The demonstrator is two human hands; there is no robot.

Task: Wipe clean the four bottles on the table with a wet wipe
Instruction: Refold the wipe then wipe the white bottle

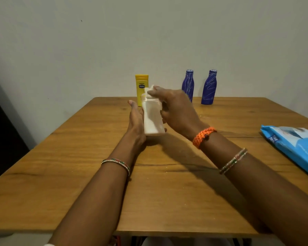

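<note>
We held the white bottle in our left hand, fingers curled behind it; right hand fingers pinched the wet wipe at its top (yellow bottle just beyond fingertips).

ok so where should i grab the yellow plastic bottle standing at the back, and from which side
Probably round the flat-sided middle of the yellow plastic bottle, coming from its left. It stands upright at the table's far edge, and the held white bottle and both hands crowd its right front.
</note>
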